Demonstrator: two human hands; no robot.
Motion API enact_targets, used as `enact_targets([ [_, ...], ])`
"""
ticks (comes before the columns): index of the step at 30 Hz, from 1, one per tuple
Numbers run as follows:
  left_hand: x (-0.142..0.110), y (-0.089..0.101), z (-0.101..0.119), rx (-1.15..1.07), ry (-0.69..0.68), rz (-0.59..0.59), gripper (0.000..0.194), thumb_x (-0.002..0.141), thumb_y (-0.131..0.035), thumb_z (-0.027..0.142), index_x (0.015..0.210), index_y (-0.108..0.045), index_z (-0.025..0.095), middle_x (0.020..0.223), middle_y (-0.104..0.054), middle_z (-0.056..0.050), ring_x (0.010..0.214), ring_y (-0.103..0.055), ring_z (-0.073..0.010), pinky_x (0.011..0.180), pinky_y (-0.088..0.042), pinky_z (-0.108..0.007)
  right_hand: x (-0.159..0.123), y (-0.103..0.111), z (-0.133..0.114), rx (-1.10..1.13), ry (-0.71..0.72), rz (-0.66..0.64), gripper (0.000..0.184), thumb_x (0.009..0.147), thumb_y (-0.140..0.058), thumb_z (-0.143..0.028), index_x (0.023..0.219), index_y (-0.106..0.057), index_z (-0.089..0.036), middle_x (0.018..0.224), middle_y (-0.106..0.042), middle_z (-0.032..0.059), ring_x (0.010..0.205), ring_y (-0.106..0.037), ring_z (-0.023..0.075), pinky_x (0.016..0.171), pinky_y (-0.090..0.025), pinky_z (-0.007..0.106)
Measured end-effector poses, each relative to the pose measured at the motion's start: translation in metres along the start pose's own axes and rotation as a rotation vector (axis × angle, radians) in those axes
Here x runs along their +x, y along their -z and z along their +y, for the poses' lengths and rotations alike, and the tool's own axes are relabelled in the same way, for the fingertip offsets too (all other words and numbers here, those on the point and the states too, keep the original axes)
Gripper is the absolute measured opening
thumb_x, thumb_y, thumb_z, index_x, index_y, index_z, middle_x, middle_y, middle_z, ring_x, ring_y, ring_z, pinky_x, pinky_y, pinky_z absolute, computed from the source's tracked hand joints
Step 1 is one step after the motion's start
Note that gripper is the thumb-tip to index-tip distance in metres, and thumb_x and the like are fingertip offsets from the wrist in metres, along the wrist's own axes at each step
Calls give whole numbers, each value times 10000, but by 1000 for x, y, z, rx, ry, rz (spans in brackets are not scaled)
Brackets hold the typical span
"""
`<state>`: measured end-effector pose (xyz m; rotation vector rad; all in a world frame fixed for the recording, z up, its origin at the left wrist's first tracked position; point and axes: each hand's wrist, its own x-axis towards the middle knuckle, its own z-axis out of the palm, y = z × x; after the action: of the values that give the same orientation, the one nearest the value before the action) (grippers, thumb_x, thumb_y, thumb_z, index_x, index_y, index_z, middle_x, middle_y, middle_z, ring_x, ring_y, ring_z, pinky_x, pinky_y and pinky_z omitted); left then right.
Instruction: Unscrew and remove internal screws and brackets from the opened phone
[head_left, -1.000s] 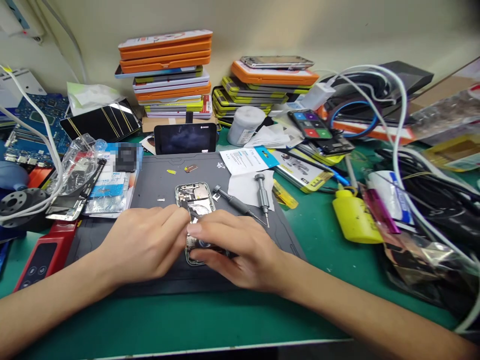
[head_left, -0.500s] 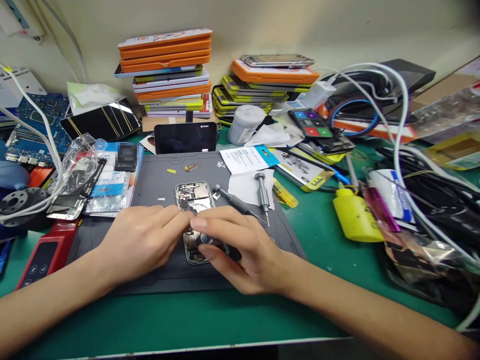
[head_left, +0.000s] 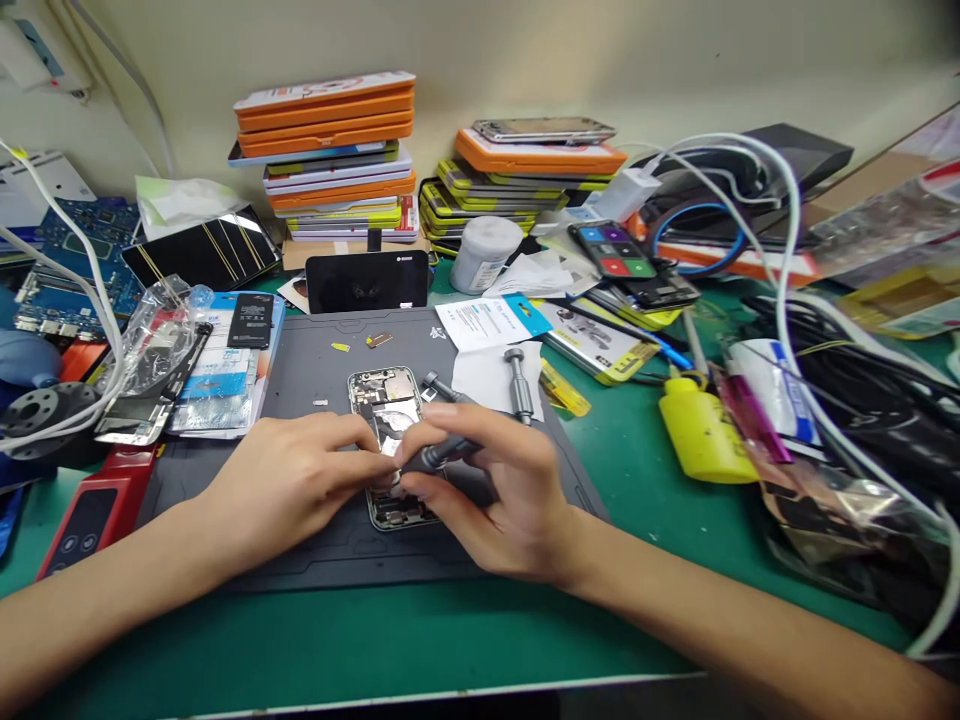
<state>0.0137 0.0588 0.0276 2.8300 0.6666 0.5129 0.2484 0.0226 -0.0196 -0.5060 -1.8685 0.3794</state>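
Note:
An opened phone [head_left: 386, 385], its inner parts bare, lies on a dark grey mat [head_left: 307, 345]. My left hand [head_left: 292, 480] reaches over its left edge, thumb and fingers pinched together above the middle of the phone; what they hold, if anything, is hidden. In my right hand [head_left: 502, 490], over the phone's right side, is a dark screwdriver [head_left: 439, 455], gripped between thumb and fingers and tilted. Two more screwdrivers lie beyond that hand: a grey one [head_left: 518, 385] on white paper and a dark one [head_left: 439, 386], partly covered by my fingers. A small tray-like piece [head_left: 429, 395] lies beside the phone.
A phone [head_left: 367, 283] stands propped behind the mat. A black battery [head_left: 250, 320] rests on blue packets [head_left: 214, 385] at left. A yellow bottle [head_left: 705, 430] and tangled cables [head_left: 832, 385] are at right. Stacked cases [head_left: 326, 120] line the wall.
My right hand has turned and lifted, so the screwdriver in it now shows more of its length. My left fingers have shifted slightly right and lower over the phone. The view has moved slightly.

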Motion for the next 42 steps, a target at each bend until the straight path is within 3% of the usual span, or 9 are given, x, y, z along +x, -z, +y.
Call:
enact_targets([
  [5,1,0,2,-172,48,-37,253,1125,-546,206,1128,-796,244,1039,-784,7,849,-746,-112,688,-499,-200,2,2,-4,12,-57,83,704,1009,-657,-35,1612,-386,-276,1173,-727,94,907,-760,173,683,-685,257],
  [10,0,-2,5,-189,119,-46,189,1102,-600,233,1098,-789,232,1031,-762,5,827,-737,-117,678,-501,-216,3,0,-4,30,-29,102,728,1004,-647,-26,1625,-374,-288,1133,-705,86,931,-761,190,702,-704,284],
  [13,-1,-3,4,-146,122,-50,194,1102,-589,236,1114,-783,230,1030,-764,1,821,-739,-124,687,-511,-227,4,-2,-5,76,-111,207,668,1001,-648,-38,1575,-436,-306,1088,-687,68,866,-748,186,642,-692,272],
  [16,-2,-4,2,25,20,-59,239,1126,-544,262,1156,-779,234,1019,-764,-15,813,-728,-141,660,-496,-251,4,-2,-5,104,-221,274,579,1025,-652,-91,1517,-469,-333,1057,-680,50,742,-680,158,570,-667,256],
  [20,-1,-4,0,203,-117,-88,285,1146,-497,270,1167,-780,245,955,-745,-22,752,-674,-154,598,-462,-279,3,-2,-5,137,-279,231,539,1062,-608,-139,1519,-443,-372,1050,-670,42,706,-641,156,544,-655,258],
  [27,3,5,-4,193,-205,-138,273,1106,-515,156,1184,-764,238,995,-755,-20,755,-642,-162,607,-439,-291,0,-2,-5,224,-304,207,556,1066,-583,-107,1537,-428,-358,1084,-656,39,765,-658,140,594,-645,243],
  [34,5,9,1,242,-251,-114,315,1133,-461,150,1085,-768,196,892,-753,-25,690,-582,-174,568,-402,-321,-1,-1,-5,219,-365,176,522,1078,-577,-138,1533,-406,-327,1105,-668,58,858,-706,174,701,-692,323],
  [39,2,11,-2,162,-126,-33,294,1129,-481,160,1127,-771,205,971,-764,-27,762,-670,-148,637,-449,-270,0,0,-4,208,-361,169,531,1082,-574,-139,1545,-390,-323,1099,-658,45,766,-673,143,663,-675,292],
  [42,3,13,-6,143,-95,-54,298,1120,-494,156,1156,-778,239,1007,-771,-17,788,-685,-145,637,-436,-263,1,0,-4,201,-355,163,528,1087,-566,-134,1547,-393,-327,1104,-654,44,756,-680,137,664,-674,289],
])
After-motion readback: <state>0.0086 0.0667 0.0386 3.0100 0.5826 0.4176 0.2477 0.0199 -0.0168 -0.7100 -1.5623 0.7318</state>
